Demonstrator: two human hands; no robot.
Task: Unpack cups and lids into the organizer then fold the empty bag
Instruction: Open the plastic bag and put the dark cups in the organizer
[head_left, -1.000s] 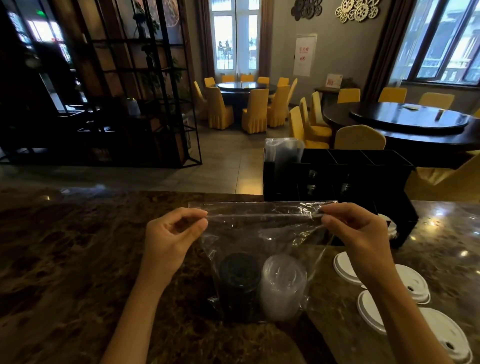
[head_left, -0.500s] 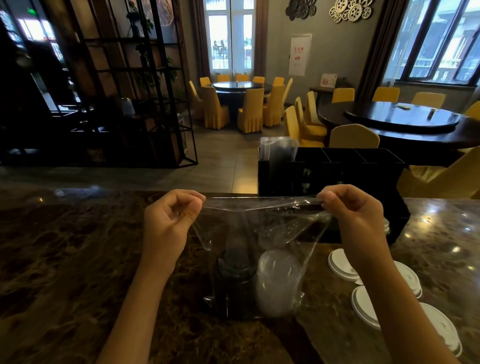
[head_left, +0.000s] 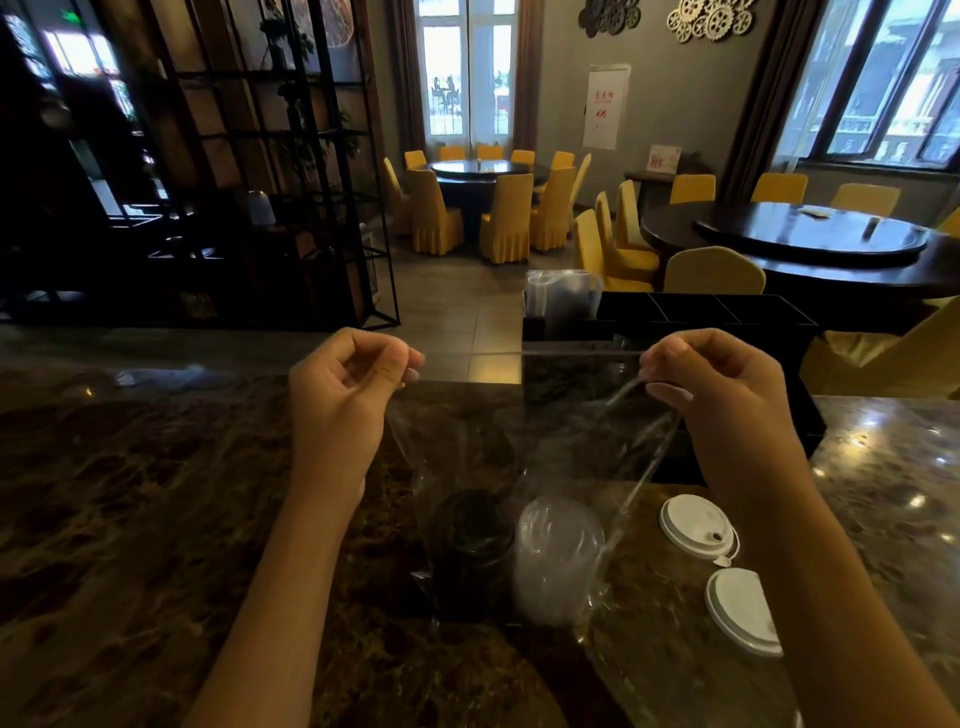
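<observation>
A clear plastic bag (head_left: 519, 431) hangs upright over the marble counter (head_left: 130, 493), its top edge pulled taut between my hands. My left hand (head_left: 348, 384) pinches the bag's left top corner and my right hand (head_left: 711, 379) pinches the right one. Inside at the bottom sit a stack of black lids (head_left: 475, 540) and a stack of clear lids (head_left: 558, 556). The black organizer (head_left: 727, 317) stands behind the bag, with clear cups (head_left: 561, 293) in its left compartment.
Two white lids lie on the counter to the right, one near the organizer (head_left: 696, 525) and one closer to me (head_left: 743, 610). Beyond the counter are round dark tables with yellow chairs and a black metal shelf at the left.
Both hands have risen with the bag's top edge, lifting and stretching the bag taller. The lids remain at its bottom.
</observation>
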